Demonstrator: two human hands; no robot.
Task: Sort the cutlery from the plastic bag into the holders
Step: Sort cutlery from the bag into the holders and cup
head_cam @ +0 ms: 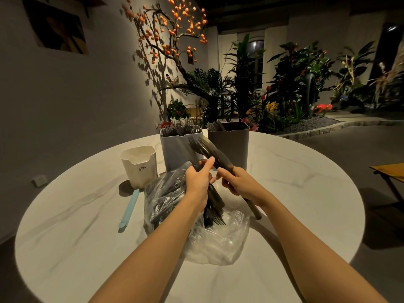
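Observation:
A clear plastic bag [209,241] full of dark cutlery lies in the middle of the round table. My left hand [199,182] grips a bundle of dark cutlery [215,202] above the bag, tines pointing down. My right hand [238,182] holds a few dark pieces [209,149], a fork and knives, pointing up toward the holders. Behind stand a pale grey-blue holder [175,149] filled with forks, a dark grey holder [231,143] with a few pieces, and a small white holder [140,167] that looks empty.
A light blue utensil [129,211] lies on the white marble table [76,237] left of the bag. Plants and a tree with orange fruit fill the background. A wooden stool [389,171] stands to the right of the table.

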